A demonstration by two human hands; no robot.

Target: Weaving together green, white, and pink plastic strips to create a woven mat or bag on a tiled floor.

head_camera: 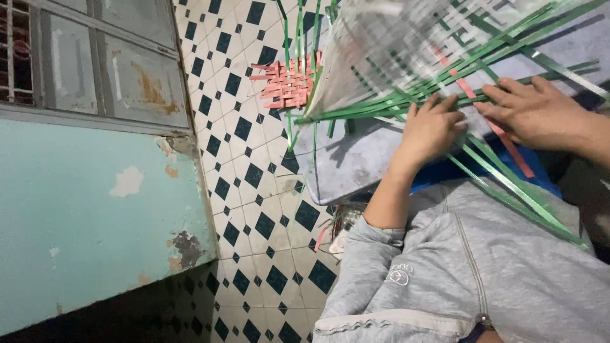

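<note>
Head view: left hand fingers curled, pressing green strips flat; right hand fingers stretched together, holding a pink strip down on the grey board. Loose strips fan outward; easing pressure could let the weave slip apart.

Strips laid across board under both hands; woven mat on floor, wall to left.
</note>
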